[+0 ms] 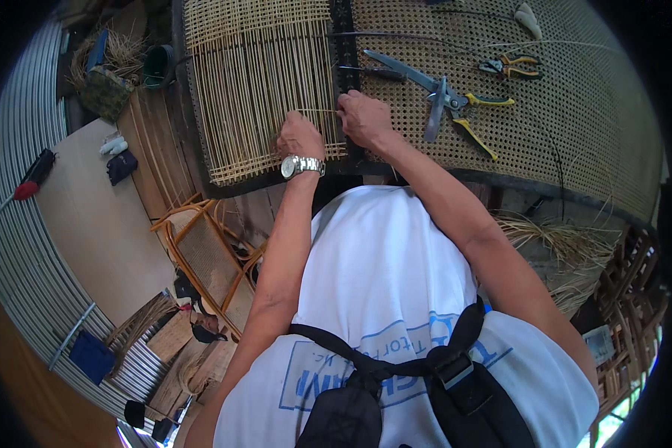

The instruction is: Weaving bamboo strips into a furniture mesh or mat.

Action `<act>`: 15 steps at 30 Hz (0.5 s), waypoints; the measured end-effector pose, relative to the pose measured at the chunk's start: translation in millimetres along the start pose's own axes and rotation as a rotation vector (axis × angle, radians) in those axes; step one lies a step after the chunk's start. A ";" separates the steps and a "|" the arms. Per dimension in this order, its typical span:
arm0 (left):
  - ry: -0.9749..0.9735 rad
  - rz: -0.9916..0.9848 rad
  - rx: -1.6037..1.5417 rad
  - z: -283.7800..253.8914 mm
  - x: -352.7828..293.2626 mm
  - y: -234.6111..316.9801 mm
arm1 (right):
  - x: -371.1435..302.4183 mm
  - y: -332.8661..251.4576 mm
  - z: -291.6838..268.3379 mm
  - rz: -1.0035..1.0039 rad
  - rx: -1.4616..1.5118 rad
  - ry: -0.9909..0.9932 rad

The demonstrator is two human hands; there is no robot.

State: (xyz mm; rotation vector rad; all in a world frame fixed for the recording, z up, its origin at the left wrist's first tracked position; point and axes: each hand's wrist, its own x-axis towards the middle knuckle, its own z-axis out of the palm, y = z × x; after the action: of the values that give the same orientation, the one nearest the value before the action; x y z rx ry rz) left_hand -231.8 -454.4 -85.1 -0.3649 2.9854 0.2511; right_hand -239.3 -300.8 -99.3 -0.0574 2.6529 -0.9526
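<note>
Spanning the upper view, a dark frame (343,45) holds two stretches of cane, the larger a tightly meshed panel (530,123) on the right. The smaller, a partly woven panel (246,97) of close-set lengthwise strands, lies directly under the left hand (300,136) and reaches well beyond it. The right hand (364,118) sits at the dark middle bar, just beside that panel's right edge. Yellow-handled shears (442,95) lie spread open on the mesh, right of the right hand; smaller pliers (521,72) rest farther off. A dark-handled tool (381,73) lies just beyond the right hand, its thin shaft pointing toward the bar. Thinnest is a cane strand (325,111) running between the hands: the right fingers pinch it narrowly; the left fingers curl, hiding whether they grip it.
</note>
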 end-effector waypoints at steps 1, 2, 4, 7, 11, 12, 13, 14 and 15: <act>0.029 -0.014 -0.075 -0.2 0.6 0.0 | 0.2 1.0 0.6 0.002 0.003 0.002; 0.099 0.002 -0.108 0.1 1.4 -3.9 | 0.0 -0.2 1.1 -0.002 0.007 0.001; 0.077 0.029 -0.079 1.4 5.7 -10.7 | -2.1 -0.1 -0.6 0.005 0.003 -0.002; 0.069 0.061 -0.043 5.7 9.8 -14.0 | -2.4 3.3 -0.4 0.000 -0.008 -0.002; -0.002 0.071 0.052 4.1 11.1 -12.5 | 0.3 4.1 0.3 -0.009 -0.026 -0.014; -0.038 0.048 0.106 1.6 11.3 -9.7 | 0.2 4.7 0.9 -0.009 -0.026 -0.014; -0.038 0.048 0.106 -1.4 11.0 -7.5 | -0.2 5.8 2.0 -0.014 -0.019 -0.009; -0.049 0.031 0.129 -3.0 10.3 -6.2 | -0.6 6.7 2.5 -0.018 -0.012 -0.003; -0.060 0.015 0.153 -4.6 9.3 -5.2 | -0.5 6.4 3.7 -0.018 -0.012 -0.002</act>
State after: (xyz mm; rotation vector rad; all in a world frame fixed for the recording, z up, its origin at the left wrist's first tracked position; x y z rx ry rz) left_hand -239.9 -462.3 -82.8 -0.3128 2.9245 0.0330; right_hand -237.3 -298.0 -105.8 -0.0854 2.6612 -0.9418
